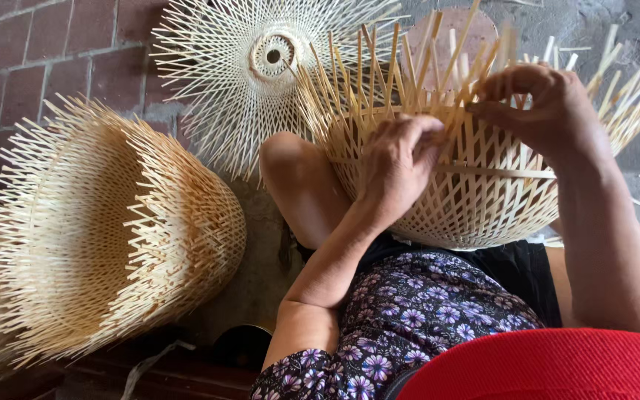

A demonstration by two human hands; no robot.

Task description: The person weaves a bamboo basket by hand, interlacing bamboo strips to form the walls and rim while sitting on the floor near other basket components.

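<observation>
Two hands are seen working on a half-woven bamboo basket (468,200) resting on the lap, its loose strips pointing up and away. The left hand (398,167) grips the rim strips; the right hand (542,104) pinches one upright strip (459,111), slightly farther out.

The stack of woven baskets (90,237) runs off the left edge.

Bright even daylight, soft shadows, sharp focus (slight blur at edges); no glare
</observation>
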